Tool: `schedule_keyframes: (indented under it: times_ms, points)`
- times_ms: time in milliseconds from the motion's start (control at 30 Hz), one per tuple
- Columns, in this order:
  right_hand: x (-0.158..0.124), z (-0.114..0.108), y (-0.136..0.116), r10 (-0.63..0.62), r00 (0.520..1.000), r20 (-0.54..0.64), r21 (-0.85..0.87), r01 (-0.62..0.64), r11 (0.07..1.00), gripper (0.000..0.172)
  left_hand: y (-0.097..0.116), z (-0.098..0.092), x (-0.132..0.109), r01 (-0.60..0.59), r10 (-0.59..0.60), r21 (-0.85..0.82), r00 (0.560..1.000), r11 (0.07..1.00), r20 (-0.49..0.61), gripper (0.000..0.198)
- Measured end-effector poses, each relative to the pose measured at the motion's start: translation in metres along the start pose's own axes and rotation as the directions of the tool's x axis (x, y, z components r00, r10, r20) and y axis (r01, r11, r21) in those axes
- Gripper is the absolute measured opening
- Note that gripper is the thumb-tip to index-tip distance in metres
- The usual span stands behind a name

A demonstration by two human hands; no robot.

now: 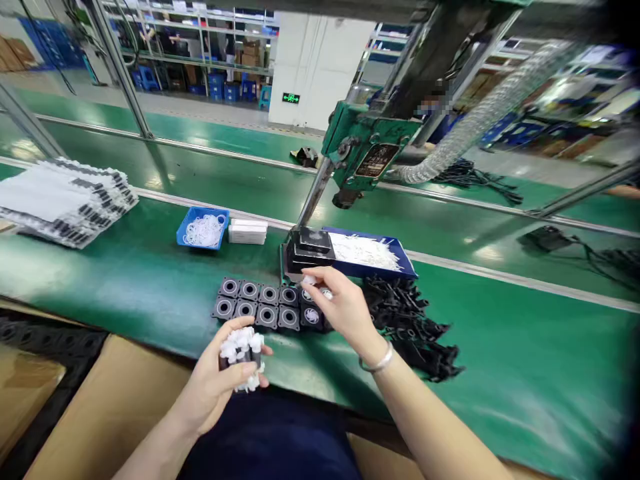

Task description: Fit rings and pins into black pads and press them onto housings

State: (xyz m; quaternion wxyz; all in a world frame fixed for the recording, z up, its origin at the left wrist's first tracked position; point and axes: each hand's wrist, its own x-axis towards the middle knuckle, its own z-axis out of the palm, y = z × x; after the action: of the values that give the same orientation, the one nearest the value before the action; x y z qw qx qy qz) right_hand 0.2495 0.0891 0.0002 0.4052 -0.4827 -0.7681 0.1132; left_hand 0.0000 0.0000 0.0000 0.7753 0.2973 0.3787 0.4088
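My left hand (215,373) is closed around a bunch of small white-and-black impellers (243,350), held in front of the green bench. My right hand (343,307) pinches a small white impeller (309,280) between thumb and fingertips, over the right part of two rows of square black housings (268,316). Most visible housings show a pale ring around a dark centre hole. A housing in the near row has a white bladed impeller (311,316) seated in it. Some housings at the right end are partly hidden by my right hand.
Black plastic parts (420,333) lie heaped right of my right hand. Behind are a blue tray of white strips (367,253), a green press head (370,147) on its post, a blue bin of white rings (204,229) and white blocks (248,232). White trays (60,200) are stacked far left.
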Motion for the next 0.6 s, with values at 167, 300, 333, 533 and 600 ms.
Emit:
schedule_keyframes:
  times_ms: [167, 300, 333, 533, 600]
  points:
    - [-0.001, 0.019, 0.007, -0.093, 0.981, 0.172, -0.054, 0.104, 0.993, 0.016, -0.006, 0.003, -0.005, -0.048, 0.046, -0.026, 0.997, 0.998, -0.064, 0.081]
    - [-0.003, 0.008, -0.008, -0.119, 0.97, 0.21, -0.046, 0.131, 0.99, 0.029, -0.011, -0.002, 0.001, -0.066, 0.07, 0.03, 0.986, 0.997, -0.15, 0.079]
    - [-0.004, 0.003, -0.016, -0.11, 0.97, 0.217, -0.009, 0.115, 0.993, 0.034, -0.013, -0.002, 0.003, -0.078, 0.086, 0.052, 0.983, 0.996, -0.159, 0.078]
    - [-0.021, 0.003, -0.061, -0.117, 0.905, 0.409, 0.396, -0.06, 0.916, 0.03, -0.019, 0.001, 0.013, -0.155, 0.173, 0.19, 0.982, 0.969, -0.082, 0.073]
    - [-0.026, 0.008, -0.063, -0.129, 0.916, 0.379, 0.448, -0.06, 0.892, 0.019, -0.02, 0.002, 0.014, -0.149, 0.167, 0.225, 0.984, 0.963, -0.064, 0.067]
